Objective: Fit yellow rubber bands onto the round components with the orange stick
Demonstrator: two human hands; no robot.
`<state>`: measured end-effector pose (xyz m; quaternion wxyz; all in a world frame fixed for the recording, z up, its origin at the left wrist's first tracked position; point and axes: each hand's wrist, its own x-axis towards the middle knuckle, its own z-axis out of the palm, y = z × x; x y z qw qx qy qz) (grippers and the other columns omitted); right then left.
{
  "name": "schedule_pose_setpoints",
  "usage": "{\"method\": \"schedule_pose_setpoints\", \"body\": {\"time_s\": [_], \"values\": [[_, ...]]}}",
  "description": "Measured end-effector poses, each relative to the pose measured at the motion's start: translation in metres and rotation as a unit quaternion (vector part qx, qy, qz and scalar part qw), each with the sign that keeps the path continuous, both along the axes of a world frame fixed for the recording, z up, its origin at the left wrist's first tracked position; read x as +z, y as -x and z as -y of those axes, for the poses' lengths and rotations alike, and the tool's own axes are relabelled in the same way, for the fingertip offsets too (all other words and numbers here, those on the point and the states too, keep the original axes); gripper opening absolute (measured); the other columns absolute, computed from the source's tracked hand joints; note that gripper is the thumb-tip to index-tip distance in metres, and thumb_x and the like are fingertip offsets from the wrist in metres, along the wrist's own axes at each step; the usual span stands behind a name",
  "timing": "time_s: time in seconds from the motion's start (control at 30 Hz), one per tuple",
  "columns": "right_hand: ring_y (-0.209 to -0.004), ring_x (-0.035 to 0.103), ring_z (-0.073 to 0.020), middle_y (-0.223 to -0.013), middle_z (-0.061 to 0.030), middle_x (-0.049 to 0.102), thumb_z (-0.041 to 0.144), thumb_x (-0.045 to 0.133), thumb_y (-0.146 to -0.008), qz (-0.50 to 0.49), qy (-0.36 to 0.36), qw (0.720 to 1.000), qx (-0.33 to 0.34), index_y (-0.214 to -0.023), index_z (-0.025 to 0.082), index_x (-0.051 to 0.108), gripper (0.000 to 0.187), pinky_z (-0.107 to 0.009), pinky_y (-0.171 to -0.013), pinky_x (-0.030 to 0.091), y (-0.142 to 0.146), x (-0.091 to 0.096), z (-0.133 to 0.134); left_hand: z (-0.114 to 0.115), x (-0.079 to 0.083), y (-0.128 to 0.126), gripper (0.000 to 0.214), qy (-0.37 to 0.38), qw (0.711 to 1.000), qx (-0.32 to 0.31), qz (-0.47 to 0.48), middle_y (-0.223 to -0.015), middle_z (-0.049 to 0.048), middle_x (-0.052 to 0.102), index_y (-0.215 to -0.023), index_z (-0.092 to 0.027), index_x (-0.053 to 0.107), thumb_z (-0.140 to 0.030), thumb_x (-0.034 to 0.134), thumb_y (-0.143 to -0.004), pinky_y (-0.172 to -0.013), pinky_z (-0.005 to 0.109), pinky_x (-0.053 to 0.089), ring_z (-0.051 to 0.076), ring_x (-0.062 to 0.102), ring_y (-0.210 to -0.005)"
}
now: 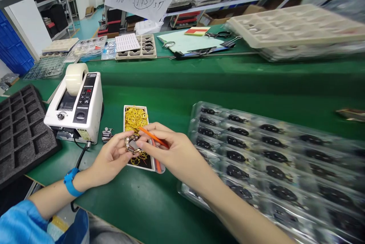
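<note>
We have the metal ring up above the open box of yellow pieces; our left hand pinches its rim, our right hand clamps its fingers on an orange stick close by; we should grip lightly, steadying both wrists over the worktop.

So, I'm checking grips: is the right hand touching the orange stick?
Touching: the head view shows the orange stick held in the right hand, between thumb and fingers.
</note>
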<state>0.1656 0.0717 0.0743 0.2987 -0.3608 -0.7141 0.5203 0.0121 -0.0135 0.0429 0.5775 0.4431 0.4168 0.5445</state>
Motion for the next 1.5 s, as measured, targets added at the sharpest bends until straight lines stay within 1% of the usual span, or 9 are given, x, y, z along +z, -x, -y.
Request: {"method": "schedule_pose_setpoints", "body": {"time_s": [0.17, 0.3, 0.43, 0.63, 0.8, 0.93, 1.1, 1.27, 1.5], "values": [[-0.075, 0.059, -0.0201, -0.086, -0.0063, 0.059, 0.031, 0.058, -0.079, -0.005, -0.054, 0.998, -0.036, -0.068, 0.020, 0.066, 0.017, -0.033, -0.065, 0.049, 0.002, -0.003, 0.007, 0.000, -0.001, 0.000, 0.045, -0.011, 1.000, -0.008, 0.010, -0.127, 0.0118, 0.061, -0.130, -0.023, 0.050, -0.028, 0.064, -0.088, -0.095, 0.034, 0.048, 0.022, 0.060, -0.115], [-0.077, 0.059, -0.0197, -0.084, -0.0049, 0.060, 0.026, 0.056, -0.081, -0.007, -0.132, 0.989, -0.062, -0.069, 0.021, 0.063, 0.015, -0.033, -0.068, 0.049, 0.004, -0.010, 0.011, 0.000, -0.005, -0.001, 0.043, -0.014, 0.999, 0.003, 0.032, -0.127, 0.0105, 0.062, -0.128, -0.024, 0.051, -0.028, 0.065, -0.087, -0.097, 0.032, 0.048, 0.021, 0.059, -0.116], [-0.078, 0.060, -0.0187, -0.085, -0.0043, 0.061, 0.023, 0.056, -0.083, 0.002, -0.192, 0.979, -0.063, -0.073, 0.021, 0.063, 0.012, -0.031, -0.066, 0.047, 0.005, -0.016, 0.010, -0.001, -0.006, -0.004, 0.042, -0.013, 0.998, -0.002, 0.062, -0.124, 0.0087, 0.064, -0.125, -0.025, 0.052, -0.028, 0.066, -0.086, -0.097, 0.033, 0.049, 0.020, 0.061, -0.114], [-0.077, 0.062, -0.0173, -0.087, -0.0044, 0.061, 0.019, 0.055, -0.085, 0.015, -0.259, 0.963, -0.070, -0.074, 0.020, 0.061, 0.013, -0.028, -0.064, 0.047, 0.005, -0.018, 0.011, -0.003, -0.004, -0.004, 0.043, -0.005, 0.998, 0.007, 0.065, -0.119, 0.0094, 0.066, -0.124, -0.023, 0.051, -0.028, 0.067, -0.085, -0.096, 0.034, 0.051, 0.020, 0.063, -0.111], [-0.077, 0.061, -0.0178, -0.088, -0.0056, 0.061, 0.019, 0.054, -0.087, 0.049, -0.321, 0.942, -0.083, -0.073, 0.020, 0.060, 0.015, -0.029, -0.061, 0.047, 0.008, -0.021, 0.016, -0.002, -0.002, -0.005, 0.040, -0.005, 0.998, 0.025, 0.060, -0.114, 0.0087, 0.068, -0.119, -0.021, 0.053, -0.029, 0.069, -0.083, -0.090, 0.028, 0.054, 0.017, 0.066, -0.103], [-0.076, 0.062, -0.0179, -0.088, -0.0057, 0.062, 0.020, 0.053, -0.089, 0.074, -0.371, 0.920, -0.101, -0.073, 0.020, 0.060, 0.017, -0.028, -0.058, 0.047, 0.011, -0.027, 0.019, -0.003, -0.002, -0.008, 0.035, 0.007, 0.996, 0.076, 0.052, -0.098, 0.0070, 0.073, -0.110, -0.018, 0.055, -0.035, 0.070, -0.082, -0.077, 0.022, 0.056, 0.014, 0.070, -0.086], [-0.075, 0.064, -0.0173, -0.084, -0.0059, 0.063, 0.015, 0.048, -0.090, 0.080, -0.433, 0.891, -0.109, -0.073, 0.019, 0.058, 0.020, -0.026, -0.057, 0.048, 0.015, -0.032, 0.022, -0.007, -0.005, -0.010, 0.037, 0.035, 0.990, 0.126, 0.044, -0.081, 0.0034, 0.073, -0.099, -0.016, 0.057, -0.039, 0.075, -0.076, -0.070, 0.022, 0.058, 0.012, 0.070, -0.071], [-0.074, 0.064, -0.0172, -0.083, -0.0067, 0.063, 0.015, 0.047, -0.090, 0.087, -0.456, 0.878, -0.114, -0.074, 0.018, 0.059, 0.020, -0.024, -0.052, 0.046, 0.016, -0.033, 0.020, -0.008, -0.002, -0.009, 0.034, 0.053, 0.987, 0.146, 0.051, -0.073, 0.0006, 0.072, -0.095, -0.016, 0.057, -0.033, 0.077, -0.073, -0.064, 0.021, 0.058, 0.010, 0.067, -0.064], [-0.075, 0.063, -0.0164, -0.083, -0.0048, 0.063, 0.015, 0.050, -0.090, 0.060, -0.444, 0.888, -0.105, -0.077, 0.019, 0.059, 0.016, -0.025, -0.054, 0.045, 0.016, -0.038, 0.018, -0.008, 0.000, -0.009, 0.039, 0.074, 0.985, 0.148, 0.057, -0.072, -0.0007, 0.070, -0.095, -0.016, 0.057, -0.036, 0.079, -0.069, -0.063, 0.020, 0.057, 0.010, 0.066, -0.063]]}}
